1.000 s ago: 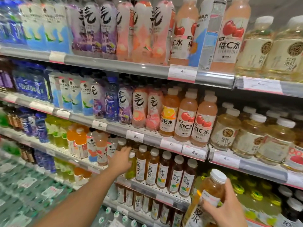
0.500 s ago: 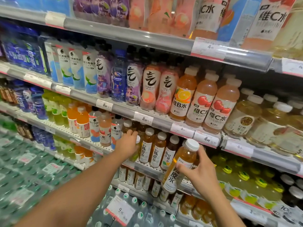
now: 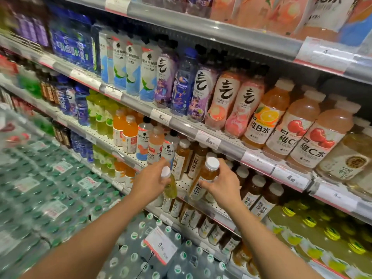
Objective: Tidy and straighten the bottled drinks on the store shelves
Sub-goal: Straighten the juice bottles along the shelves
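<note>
Centre frame: left hand (image 3: 150, 181) grips a yellow-green bottle (image 3: 170, 188), right hand (image 3: 222, 185) holds an amber bottle (image 3: 205, 179), both at the perforated shelf (image 3: 186, 183).

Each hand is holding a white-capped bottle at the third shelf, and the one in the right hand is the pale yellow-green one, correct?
Not quite. The head view shows the right hand gripping the amber bottle; the pale yellow-green bottle is in the left hand. The rest stands.
</note>
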`<action>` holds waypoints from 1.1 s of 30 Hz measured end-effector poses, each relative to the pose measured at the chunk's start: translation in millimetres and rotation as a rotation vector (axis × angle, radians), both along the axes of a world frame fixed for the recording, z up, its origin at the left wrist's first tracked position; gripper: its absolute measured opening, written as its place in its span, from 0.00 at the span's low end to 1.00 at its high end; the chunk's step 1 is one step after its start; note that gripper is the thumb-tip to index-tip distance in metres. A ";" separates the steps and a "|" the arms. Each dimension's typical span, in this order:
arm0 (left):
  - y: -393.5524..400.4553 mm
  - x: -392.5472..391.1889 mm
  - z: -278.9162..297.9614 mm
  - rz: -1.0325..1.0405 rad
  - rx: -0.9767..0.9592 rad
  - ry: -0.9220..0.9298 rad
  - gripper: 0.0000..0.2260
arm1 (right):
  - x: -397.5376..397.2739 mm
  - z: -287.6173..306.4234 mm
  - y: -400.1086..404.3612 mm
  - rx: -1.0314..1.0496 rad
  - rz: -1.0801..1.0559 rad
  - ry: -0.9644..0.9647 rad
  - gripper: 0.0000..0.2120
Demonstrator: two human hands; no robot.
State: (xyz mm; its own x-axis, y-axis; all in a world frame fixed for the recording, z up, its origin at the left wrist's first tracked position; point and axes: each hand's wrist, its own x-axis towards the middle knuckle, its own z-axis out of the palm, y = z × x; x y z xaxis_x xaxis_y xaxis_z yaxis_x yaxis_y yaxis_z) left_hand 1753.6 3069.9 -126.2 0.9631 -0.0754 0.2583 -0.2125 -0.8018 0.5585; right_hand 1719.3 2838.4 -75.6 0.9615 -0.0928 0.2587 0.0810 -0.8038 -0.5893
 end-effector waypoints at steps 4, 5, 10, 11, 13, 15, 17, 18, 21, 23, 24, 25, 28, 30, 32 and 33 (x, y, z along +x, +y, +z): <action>30.5 -20.6 -2.2 0.032 -0.016 0.011 0.17 | 30.3 -12.2 16.7 -0.116 0.019 -0.004 0.29; 36.6 -25.3 -4.6 0.036 -0.028 0.009 0.16 | 36.8 -13.9 20.3 -0.144 0.031 -0.014 0.29; 57.0 -41.8 -13.7 0.062 -0.045 0.014 0.17 | 60.1 -21.5 39.9 -0.250 0.090 -0.041 0.28; 58.7 -43.5 -14.6 0.066 -0.040 0.017 0.18 | 62.8 -22.8 42.6 -0.263 0.104 -0.043 0.27; 61.6 -47.6 -15.2 0.062 -0.023 0.026 0.18 | 67.8 -24.9 46.9 -0.328 0.116 -0.049 0.27; 64.1 -50.8 -14.5 0.053 -0.012 0.032 0.17 | 73.3 -26.0 49.4 -0.468 0.120 -0.080 0.27; 66.8 -52.6 -13.2 0.049 -0.006 0.024 0.17 | 77.4 -24.9 51.0 -0.566 0.130 -0.103 0.28; 67.8 -53.0 -12.7 0.048 -0.005 0.020 0.16 | 79.1 -23.6 51.1 -0.597 0.143 -0.102 0.31; 68.3 -52.7 -10.4 0.050 0.006 0.000 0.16 | 85.6 -18.5 49.3 -0.694 0.178 -0.072 0.36; 67.4 -52.2 -8.5 0.057 0.020 -0.015 0.15 | 90.4 -12.8 48.4 -0.747 0.158 -0.039 0.33; 66.5 -52.0 -7.7 0.058 0.026 -0.020 0.15 | 92.8 -9.8 48.3 -0.772 0.149 -0.026 0.31; 65.3 -51.8 -6.9 0.059 0.031 -0.018 0.15 | 94.9 -6.9 48.2 -0.794 0.142 -0.014 0.30; 60.4 -50.0 -4.3 0.049 0.035 -0.005 0.16 | 100.5 0.7 48.2 -0.820 0.129 0.031 0.29; 56.1 -48.3 -2.4 0.035 0.027 -0.008 0.16 | 104.1 4.0 45.0 -0.801 0.111 0.081 0.28; 51.6 -46.4 1.0 0.028 0.028 -0.017 0.16 | 107.1 5.8 38.7 -0.765 0.096 0.139 0.27; 49.1 -45.5 2.9 0.024 0.028 -0.026 0.16 | 107.8 6.3 35.3 -0.738 0.096 0.161 0.26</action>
State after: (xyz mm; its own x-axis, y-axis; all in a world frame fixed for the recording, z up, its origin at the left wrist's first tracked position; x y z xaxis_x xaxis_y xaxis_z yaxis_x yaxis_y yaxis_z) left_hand 1708.1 3119.0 -123.2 0.9578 -0.0602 0.2811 -0.2074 -0.8221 0.5303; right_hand 1827.1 2873.7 -69.3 0.9877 0.1361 0.0772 0.1292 -0.9877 0.0879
